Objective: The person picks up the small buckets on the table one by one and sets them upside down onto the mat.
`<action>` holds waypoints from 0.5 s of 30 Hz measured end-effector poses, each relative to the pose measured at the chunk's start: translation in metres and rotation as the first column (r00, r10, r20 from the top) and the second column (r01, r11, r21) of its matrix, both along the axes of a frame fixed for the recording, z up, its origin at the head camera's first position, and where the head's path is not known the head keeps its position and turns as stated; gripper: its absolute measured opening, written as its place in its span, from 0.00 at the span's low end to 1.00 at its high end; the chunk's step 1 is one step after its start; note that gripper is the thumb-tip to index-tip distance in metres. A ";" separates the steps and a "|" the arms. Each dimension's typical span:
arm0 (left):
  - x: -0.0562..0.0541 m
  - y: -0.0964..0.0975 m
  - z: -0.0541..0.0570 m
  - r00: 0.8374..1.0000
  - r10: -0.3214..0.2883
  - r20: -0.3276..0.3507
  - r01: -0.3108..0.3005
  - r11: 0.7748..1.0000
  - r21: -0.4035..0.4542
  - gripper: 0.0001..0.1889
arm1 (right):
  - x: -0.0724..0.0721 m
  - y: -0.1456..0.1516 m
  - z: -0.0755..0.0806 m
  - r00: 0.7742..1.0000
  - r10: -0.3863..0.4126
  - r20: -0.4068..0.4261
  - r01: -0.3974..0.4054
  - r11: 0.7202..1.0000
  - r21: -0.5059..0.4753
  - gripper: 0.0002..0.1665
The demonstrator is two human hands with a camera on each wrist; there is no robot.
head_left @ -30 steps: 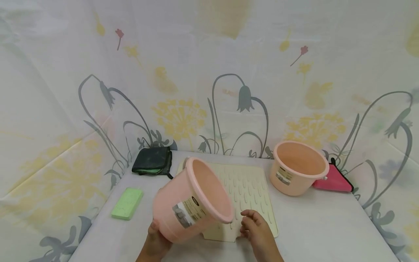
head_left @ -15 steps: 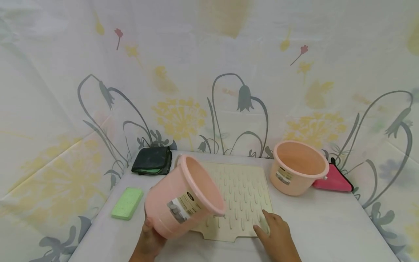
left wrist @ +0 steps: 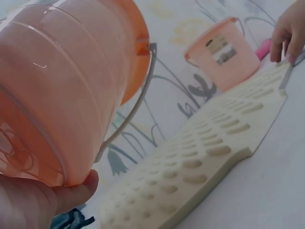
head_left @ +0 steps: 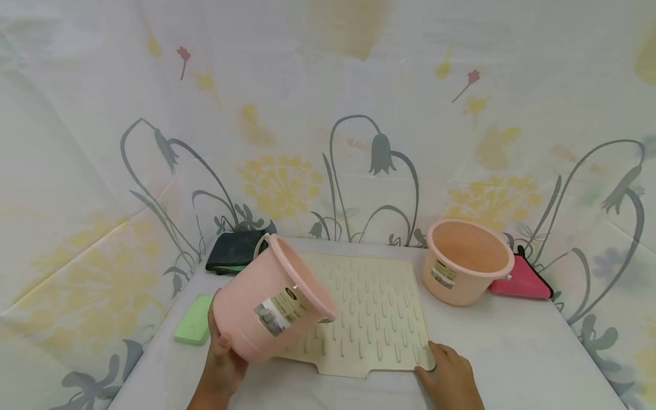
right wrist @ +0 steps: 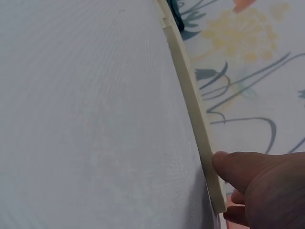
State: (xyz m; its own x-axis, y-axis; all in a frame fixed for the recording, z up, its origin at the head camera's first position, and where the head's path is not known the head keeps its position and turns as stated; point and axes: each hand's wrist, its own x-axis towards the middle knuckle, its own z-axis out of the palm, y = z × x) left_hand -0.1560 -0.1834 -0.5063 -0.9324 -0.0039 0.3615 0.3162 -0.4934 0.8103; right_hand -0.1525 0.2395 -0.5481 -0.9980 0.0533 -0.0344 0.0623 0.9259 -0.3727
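Note:
My left hand [head_left: 219, 364] grips a pink bucket [head_left: 251, 296] round its base and holds it up, tilted with its mouth to the right. A label shows on its side, and its handle [left wrist: 131, 114] hangs loose in the left wrist view. Under and beside the bucket lies a cream board with raised oval ridges [head_left: 371, 313], partly hidden by it. My right hand [head_left: 452, 373] pinches that board's near right corner, thumb on the front edge and fingers at the right side. In the right wrist view the thumb [right wrist: 233, 164] presses the board's edge [right wrist: 193, 109].
A second pink bucket [head_left: 453, 290] stands upright at the back right, a red pouch [head_left: 525, 279] beside it. On the left lie a green sponge-like block [head_left: 191, 327] and a dark folded pouch [head_left: 230, 250]. A flower-printed curtain [head_left: 297, 114] rises behind the white table [head_left: 523, 353].
The bucket in my left hand has moved left and slightly up, off more of the board. My right hand has gone right from near the bucket's rim and taken hold of the board's corner.

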 end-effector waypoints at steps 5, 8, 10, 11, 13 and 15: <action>-0.002 -0.006 0.012 0.995 0.070 0.066 -0.066 0.997 -0.050 0.43 | 0.002 0.005 -0.004 1.000 0.019 -0.016 -0.019 1.000 -0.009 0.42; -0.002 -0.009 0.017 0.992 0.090 0.092 -0.084 0.994 -0.069 0.43 | 0.003 0.008 -0.007 0.999 0.018 -0.035 -0.019 0.999 -0.032 0.41; -0.002 -0.011 0.019 0.989 0.107 0.103 -0.099 0.991 -0.087 0.43 | 0.003 0.010 -0.008 0.999 0.013 -0.039 -0.015 0.999 -0.051 0.42; -0.002 -0.012 0.020 0.989 0.112 0.102 -0.103 0.991 -0.091 0.43 | 0.003 0.011 -0.009 0.999 0.013 -0.041 -0.016 0.998 -0.059 0.42; -0.001 -0.014 0.023 0.984 0.131 0.116 -0.119 0.987 -0.107 0.43 | 0.003 0.012 -0.010 0.999 0.016 -0.039 -0.018 0.997 -0.075 0.43; -0.001 -0.016 0.026 0.977 0.162 0.136 -0.142 0.979 -0.144 0.43 | 0.004 0.012 -0.010 0.999 0.018 -0.040 -0.021 0.996 -0.086 0.44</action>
